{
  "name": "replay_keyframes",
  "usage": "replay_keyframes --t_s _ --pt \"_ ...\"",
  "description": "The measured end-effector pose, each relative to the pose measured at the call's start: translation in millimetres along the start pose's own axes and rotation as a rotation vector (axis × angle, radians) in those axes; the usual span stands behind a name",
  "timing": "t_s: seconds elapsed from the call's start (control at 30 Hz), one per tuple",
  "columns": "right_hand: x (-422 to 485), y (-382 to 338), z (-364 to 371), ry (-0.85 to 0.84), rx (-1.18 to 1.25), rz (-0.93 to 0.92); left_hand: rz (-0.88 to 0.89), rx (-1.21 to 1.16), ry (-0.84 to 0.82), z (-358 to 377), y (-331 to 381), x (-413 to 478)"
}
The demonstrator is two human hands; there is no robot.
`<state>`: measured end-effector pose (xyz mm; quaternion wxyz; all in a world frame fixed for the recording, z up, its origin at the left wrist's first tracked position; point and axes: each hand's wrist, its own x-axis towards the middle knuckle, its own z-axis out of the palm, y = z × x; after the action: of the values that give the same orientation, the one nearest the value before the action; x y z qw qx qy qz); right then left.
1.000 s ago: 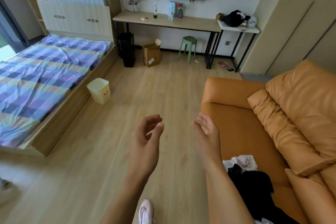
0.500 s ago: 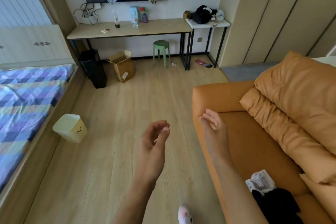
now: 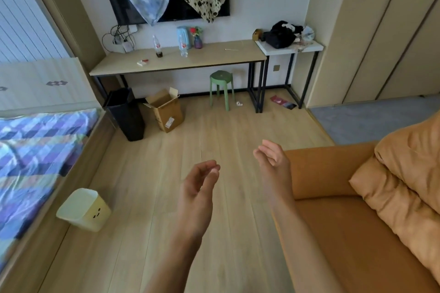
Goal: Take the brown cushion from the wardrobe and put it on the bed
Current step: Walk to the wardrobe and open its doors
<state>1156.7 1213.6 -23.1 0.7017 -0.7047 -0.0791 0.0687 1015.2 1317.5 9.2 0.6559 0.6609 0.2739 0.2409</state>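
My left hand (image 3: pixel 197 188) and my right hand (image 3: pixel 273 166) are raised in front of me over the wooden floor, palms facing each other, fingers loosely curled and apart, holding nothing. The beige wardrobe (image 3: pixel 390 38) with shut doors fills the upper right. The bed (image 3: pixel 33 157) with a purple and blue checked cover lies along the left edge. No brown cushion from the wardrobe shows; the wardrobe's inside is hidden. Orange cushions (image 3: pixel 409 181) lie on the orange sofa (image 3: pixel 333 221) at the right.
A pale yellow bin (image 3: pixel 83 209) stands beside the bed. At the far wall are a black bin (image 3: pixel 126 114), an open cardboard box (image 3: pixel 164 109), a green stool (image 3: pixel 220 88), a long desk (image 3: pixel 181 59) and a small white table (image 3: pixel 289 46). A grey mat (image 3: pixel 371 119) lies before the wardrobe.
The view has swung right and moved forward: the bed slid to the left edge and the wardrobe and sofa came further in. Both hands stayed raised and empty.
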Motion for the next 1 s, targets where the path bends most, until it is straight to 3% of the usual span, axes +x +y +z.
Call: replay_keyframes --t_s 0.5,0.73,1.0 --pt "262.5 32.8 91.7 0.123 -0.106 0.061 -0.068 -0.098 -0.137 59.2 -3.7 309.7" --pt "390.6 10.3 141.1 0.241 -0.057 0.045 -0.023 -0.061 -0.284 86.2 25.6 470.8" --pt "508.0 27.5 152.8 0.348 0.006 0.135 -0.039 -0.043 -0.343 138.8 17.0 603.5"
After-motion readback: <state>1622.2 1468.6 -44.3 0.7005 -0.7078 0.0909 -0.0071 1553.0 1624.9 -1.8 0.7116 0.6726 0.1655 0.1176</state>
